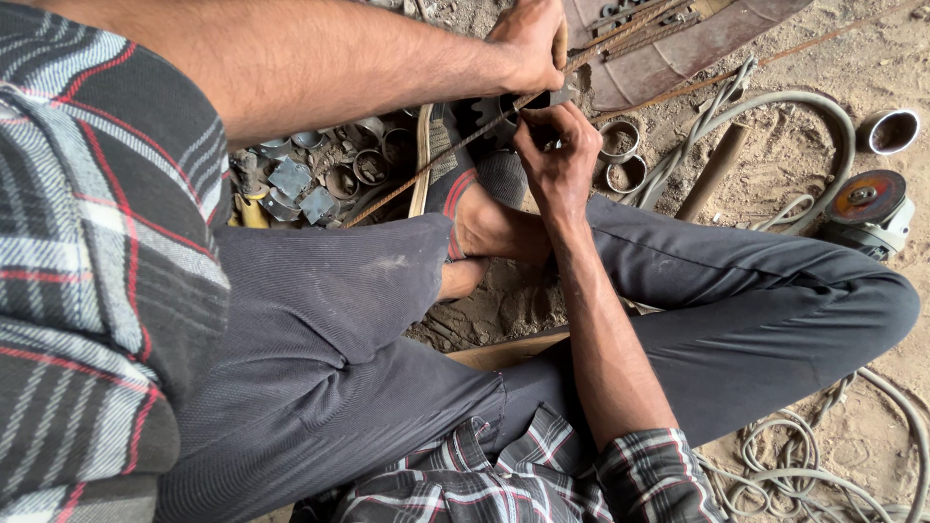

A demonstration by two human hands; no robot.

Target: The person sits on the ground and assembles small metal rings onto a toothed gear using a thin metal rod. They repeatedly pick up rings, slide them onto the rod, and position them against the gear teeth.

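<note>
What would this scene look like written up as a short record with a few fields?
Setting: dusty ground, person seated with legs folded
Left hand: gripping a wooden handle over a thin ribbed rod
Right hand: pinching the rod next to a dark metal piece
Foot: bare, below the hands
Nearby left: short metal rings
Nearby right: angle grinder, grey cable

Grey-and-red plaid shirt [87, 242], sleeves rolled up, dark grey trousers [329, 329], bare feet

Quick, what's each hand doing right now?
Left hand: closed around a wooden handle.
Right hand: fingers pinched on the metal rod.
</note>
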